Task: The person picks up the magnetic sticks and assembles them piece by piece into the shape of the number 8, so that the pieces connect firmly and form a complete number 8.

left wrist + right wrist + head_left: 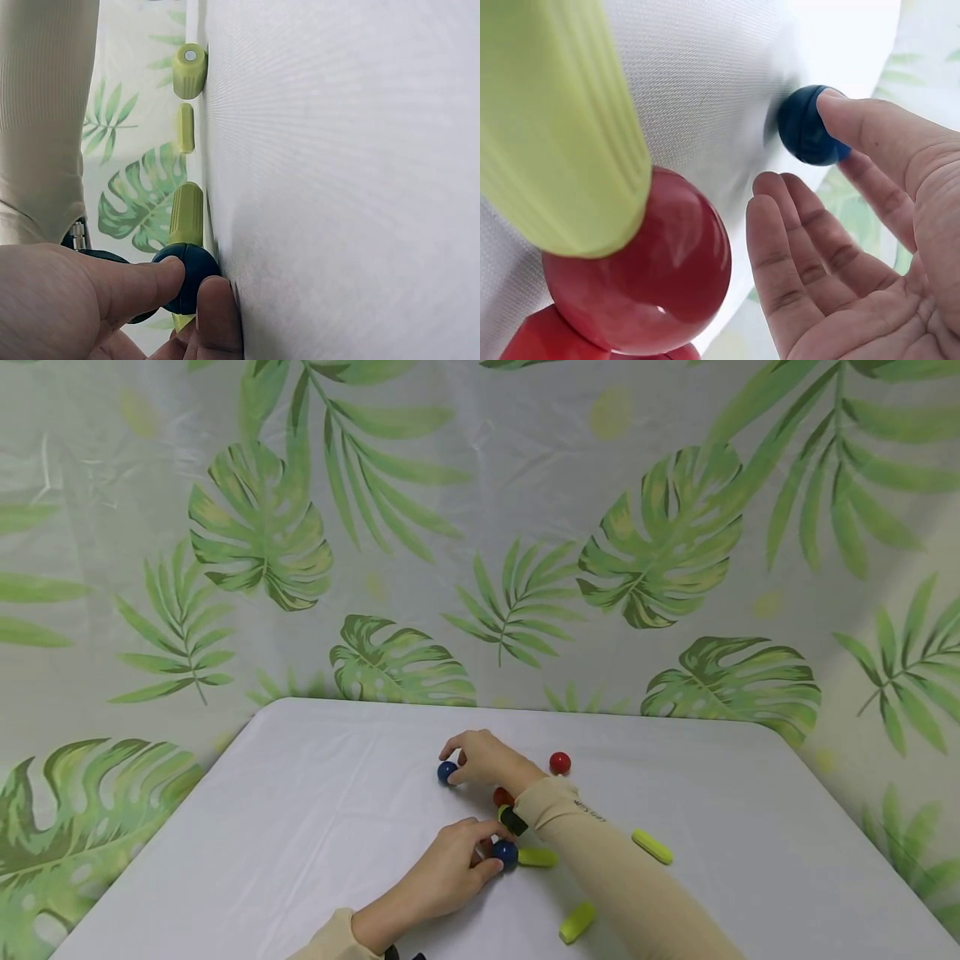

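My left hand (453, 868) pinches a blue ball (505, 855) between thumb and fingers on the white table. A ribbed yellow-green stick (538, 857) lies against that ball's right side; the left wrist view shows the ball (196, 266) in line with a stick (186, 214). Farther back, my right hand (483, 758) holds a second blue ball (447, 772) with thumb and index finger, its other fingers extended in the right wrist view. Close to the right wrist is a red ball (649, 277) with the end of a yellow-green stick (570, 127) at it, partly hidden by the sleeve in the head view.
Another red ball (559, 763) lies behind the right forearm. Two loose yellow-green sticks lie on the table, one right of that arm (651, 846) and one nearer the front (577, 922). A leaf-printed curtain (525, 527) hangs behind the table (337, 777).
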A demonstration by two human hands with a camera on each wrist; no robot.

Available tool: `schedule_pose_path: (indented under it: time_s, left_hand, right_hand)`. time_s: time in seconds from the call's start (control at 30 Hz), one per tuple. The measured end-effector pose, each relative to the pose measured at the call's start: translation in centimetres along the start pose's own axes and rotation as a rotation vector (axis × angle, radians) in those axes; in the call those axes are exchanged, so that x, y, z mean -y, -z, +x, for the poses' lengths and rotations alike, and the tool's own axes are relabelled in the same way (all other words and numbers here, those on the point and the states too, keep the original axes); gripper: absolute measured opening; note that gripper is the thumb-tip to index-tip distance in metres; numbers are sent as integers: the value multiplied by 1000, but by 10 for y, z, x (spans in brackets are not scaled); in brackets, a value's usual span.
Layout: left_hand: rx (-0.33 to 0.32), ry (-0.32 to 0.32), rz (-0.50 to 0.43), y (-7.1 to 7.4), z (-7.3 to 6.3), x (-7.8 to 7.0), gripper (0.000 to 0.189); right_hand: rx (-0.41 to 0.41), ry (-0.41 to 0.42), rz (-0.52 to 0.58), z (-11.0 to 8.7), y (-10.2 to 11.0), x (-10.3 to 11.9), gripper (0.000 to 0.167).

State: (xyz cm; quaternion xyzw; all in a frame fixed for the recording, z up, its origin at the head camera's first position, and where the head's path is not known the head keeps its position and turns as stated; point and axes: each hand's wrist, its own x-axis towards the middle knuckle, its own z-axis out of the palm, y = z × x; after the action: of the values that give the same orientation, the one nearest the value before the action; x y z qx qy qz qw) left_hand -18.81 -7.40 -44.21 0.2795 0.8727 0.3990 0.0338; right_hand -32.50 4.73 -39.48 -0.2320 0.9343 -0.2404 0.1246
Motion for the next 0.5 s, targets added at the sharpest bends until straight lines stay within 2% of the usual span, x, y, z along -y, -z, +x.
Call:
schedule_pose_path:
  time_s: [0.5]
  left_hand:
    - [16, 1, -34, 1, 1, 0, 25]
  right_hand:
    - [7, 13, -36, 2, -1, 2, 25]
